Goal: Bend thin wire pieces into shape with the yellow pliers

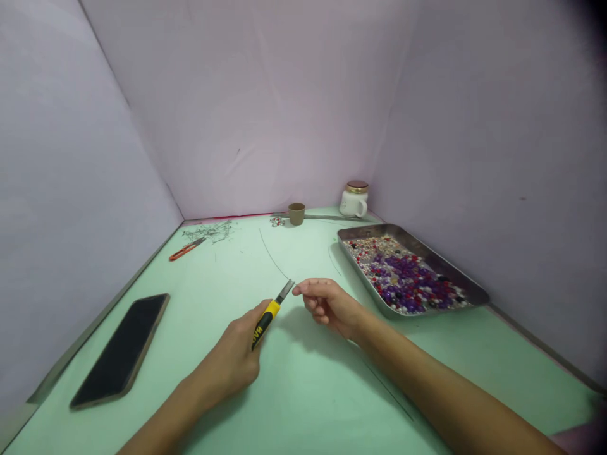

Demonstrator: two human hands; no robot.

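Looking down through the head camera, you have your left hand (pixel 237 360) wrapped around the yellow-and-black handle of a small plier-like tool (pixel 271 312), fingers closed firmly on it, its grey metal tip pointing up and away toward your other hand. Your right hand (pixel 329 306) sits just beside that tip, thumb and forefinger pinched together on the near end of a thin dark wire (pixel 272 256), which curves away over the green counter (pixel 303 392) toward the back wall. The tool's tip and your pinched fingertips meet at the wire's end, or nearly so; whether the tip actually grips the wire is too fine to tell from here.

As for progress, you look to be at an early stage: the wire appears bare along its visible length, with no beads on it that I can make out. The metal tray (pixel 474 292) to your right, near your right forearm, is full of purple, red and white beads (pixel 408 281). Well apart on your left lie a dark phone (pixel 121 351), face up, and farther back an orange snipper (pixel 186 250) beside a scatter of wire offcuts (pixel 211 230). At the back edge stand a small brown cup (pixel 296 213) and a white lidded jar (pixel 355 200).
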